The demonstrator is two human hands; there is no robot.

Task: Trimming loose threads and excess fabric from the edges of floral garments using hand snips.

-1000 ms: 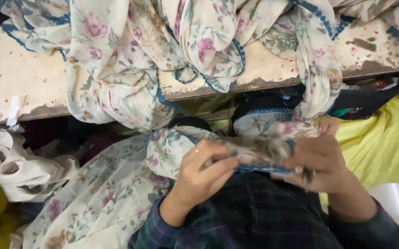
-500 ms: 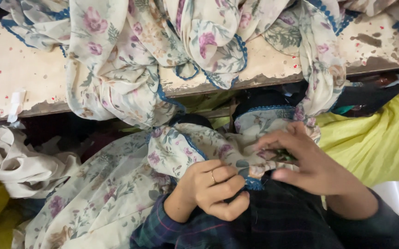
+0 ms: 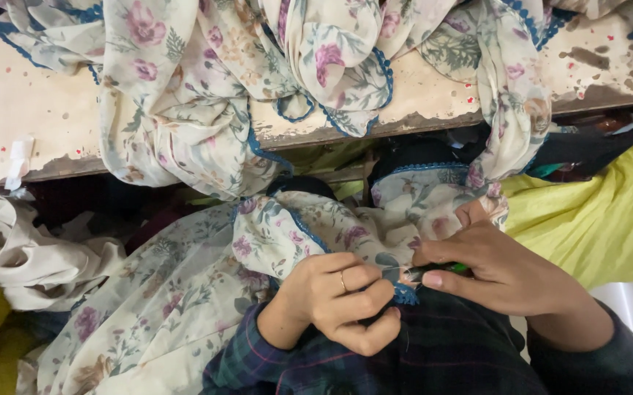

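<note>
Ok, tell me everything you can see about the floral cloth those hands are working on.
The floral cloth is thin cream fabric printed with pink flowers and grey-green leaves, edged in blue scalloped trim. It lies heaped on a worn, paint-chipped bench, spills over the front edge and runs down onto the lap. The left hand pinches a fold at the trimmed edge; the right hand meets it there, holding a small green tool against the cloth.

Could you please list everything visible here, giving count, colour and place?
floral cloth: one, cream with pink flowers and blue trim, draped from table to lap
table: one, worn cream, across top
yellow cloth: one, yellow, right
plain cloth: one, off-white, left
small tool: one, green, mostly hidden in right hand
ring: one, gold, left finger
sleeves: two, dark plaid, bottom
left hand: pinching the trim
right hand: gripping tool
</note>
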